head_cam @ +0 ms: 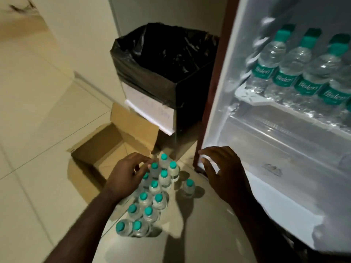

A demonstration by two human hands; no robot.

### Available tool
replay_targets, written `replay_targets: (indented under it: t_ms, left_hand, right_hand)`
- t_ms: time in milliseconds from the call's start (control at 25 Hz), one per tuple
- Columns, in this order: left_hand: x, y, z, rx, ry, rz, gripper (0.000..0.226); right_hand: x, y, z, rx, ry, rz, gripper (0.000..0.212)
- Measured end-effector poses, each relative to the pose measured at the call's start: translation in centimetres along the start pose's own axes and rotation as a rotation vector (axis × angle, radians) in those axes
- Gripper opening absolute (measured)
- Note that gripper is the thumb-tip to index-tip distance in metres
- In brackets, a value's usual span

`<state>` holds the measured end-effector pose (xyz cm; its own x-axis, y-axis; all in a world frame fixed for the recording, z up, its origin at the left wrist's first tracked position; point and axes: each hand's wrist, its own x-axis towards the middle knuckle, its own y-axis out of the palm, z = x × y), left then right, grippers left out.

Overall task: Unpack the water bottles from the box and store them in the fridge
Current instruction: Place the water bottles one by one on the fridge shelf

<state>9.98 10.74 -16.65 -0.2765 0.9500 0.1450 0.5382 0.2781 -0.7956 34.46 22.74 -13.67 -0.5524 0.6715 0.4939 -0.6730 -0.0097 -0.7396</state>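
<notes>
**Bottles on the floor by the open fridge**

We see our left hand (126, 174) hanging over a bunch of small water bottles (152, 198) with green caps. Its fingers are loosely bent and hold nothing. Our right hand (224, 175) is spread wide and holds nothing too, near the bottom corner of the open fridge (284, 196). More bottles (296, 73) stand in a row on a fridge shelf (250, 96). The cardboard box (106, 149) sits open on the floor (38, 114), beside a bin (163, 73) with a black bag.
</notes>
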Motion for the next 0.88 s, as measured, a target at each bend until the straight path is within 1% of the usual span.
replay_targets:
  t_ms: [120,240,320,480,600,680,760,880]
  left_hand:
    - [-2.5,1.3,5.0,0.022,-0.182,0.002,0.017]
    - [-3.7,3.3,8.1,0.030,-0.336,0.045,0.019]
    - [-3.9,4.7,9.3,0.031,-0.367,0.068,0.019]
    - [-3.8,7.1,11.2,0.081,-0.426,0.092,0.032]
    - [-3.9,8.3,11.9,0.119,-0.467,0.142,0.039]
    - [-3.7,9.1,12.1,0.139,-0.485,0.169,0.040]
    - [-3.6,9.7,12.2,0.151,-0.516,0.148,0.040]
    - [-3.3,10.6,12.1,0.108,-0.538,0.120,0.040]
  right_hand:
    - [-0.6,5.9,0.4,0.012,-0.096,0.150,0.019]
    - [-1.0,11.7,1.1,0.071,-0.055,0.283,0.019]
    - [-1.1,15.5,1.3,0.056,-0.071,0.362,0.025]
    - [-0.9,22.2,1.6,0.040,0.022,0.531,0.032]
    - [-0.4,25.6,2.2,-0.085,0.008,0.670,0.035]
    - [0.0,27.1,2.6,-0.112,0.017,0.750,0.030]
    - [0.0,28.3,2.6,-0.105,0.030,0.784,0.023]
    - [-0.2,29.2,2.8,-0.169,0.045,0.838,0.022]
